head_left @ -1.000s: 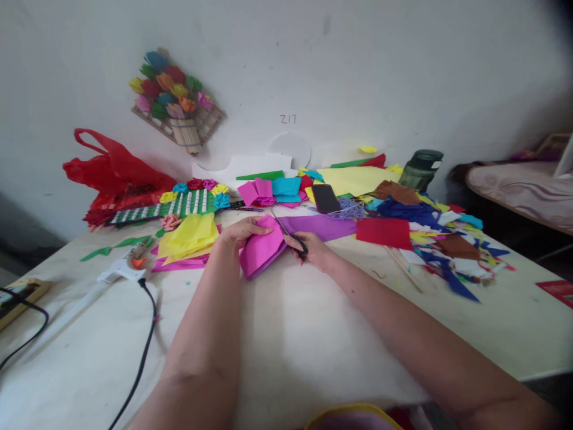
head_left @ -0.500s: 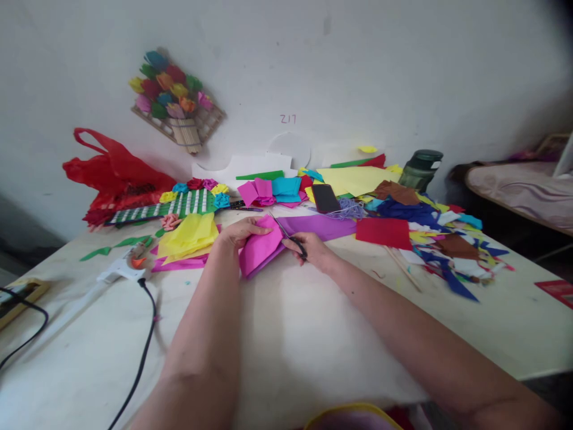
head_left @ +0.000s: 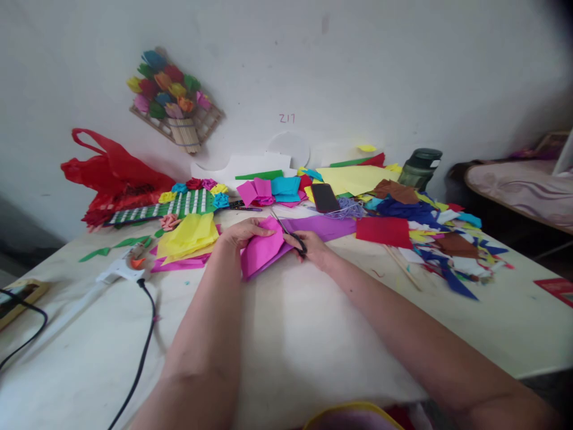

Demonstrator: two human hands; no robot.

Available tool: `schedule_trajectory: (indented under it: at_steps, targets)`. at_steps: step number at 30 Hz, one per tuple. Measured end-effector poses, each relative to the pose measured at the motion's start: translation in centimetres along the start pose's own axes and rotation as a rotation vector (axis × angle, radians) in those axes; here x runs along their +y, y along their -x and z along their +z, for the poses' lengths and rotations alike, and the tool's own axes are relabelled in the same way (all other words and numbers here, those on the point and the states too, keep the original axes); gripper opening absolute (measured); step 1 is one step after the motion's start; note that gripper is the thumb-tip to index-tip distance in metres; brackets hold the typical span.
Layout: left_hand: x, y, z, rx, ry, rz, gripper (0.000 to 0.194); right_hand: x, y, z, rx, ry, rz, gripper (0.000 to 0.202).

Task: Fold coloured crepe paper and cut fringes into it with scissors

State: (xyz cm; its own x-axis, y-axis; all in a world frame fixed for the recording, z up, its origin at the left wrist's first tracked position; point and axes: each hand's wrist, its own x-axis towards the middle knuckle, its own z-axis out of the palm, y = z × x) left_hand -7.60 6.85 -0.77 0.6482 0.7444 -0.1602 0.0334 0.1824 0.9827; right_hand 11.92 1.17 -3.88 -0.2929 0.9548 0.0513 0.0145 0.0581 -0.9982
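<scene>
My left hand (head_left: 244, 232) pinches a pink sheet of craft paper (head_left: 263, 248) near its top edge, thumb on top. Purple paper (head_left: 320, 227) lies under the pink sheet and stretches out to the right. Black-handled scissors (head_left: 299, 243) are in my right hand (head_left: 312, 249), fingers closed round the handles. Their blades run along the right edge of the pink sheet and point up and away from me. Left of my left hand lies a stack of yellow paper (head_left: 188, 236) on pink sheets.
A phone (head_left: 325, 197) and a red paper piece (head_left: 384, 232) lie beyond and right of my hands, beside many coloured scraps (head_left: 452, 248). A dark green bottle (head_left: 419, 169) stands behind. On the left are a white glue gun (head_left: 125, 266) with a black cord and a red bag (head_left: 114, 167).
The scissor handles have spread a little apart in my right hand. Both hands stay in nearly the same place, and the paper has barely moved.
</scene>
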Motion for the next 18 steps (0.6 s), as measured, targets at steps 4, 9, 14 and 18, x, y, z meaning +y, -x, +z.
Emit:
schedule_trajectory:
  at_steps: [4, 9, 14, 18]
  targets:
    - [0.1, 0.1, 0.1, 0.008, 0.004, -0.013, 0.043, -0.1, 0.1, 0.2, 0.045, 0.063, -0.025, 0.04]
    - [0.0, 0.2, -0.3, 0.03, 0.008, -0.04, 0.041, 0.0, 0.1, 0.0, 0.039, 0.029, -0.02, 0.039]
    - [0.0, 0.4, -0.9, 0.102, 0.022, -0.043, 0.038, -1.1, 0.6, -1.0, 0.019, -0.111, 0.028, 0.035]
    - [0.2, 0.7, -0.9, 0.142, 0.015, -0.015, 0.039, -1.8, 0.5, -2.1, 0.09, -0.078, -0.033, 0.032]
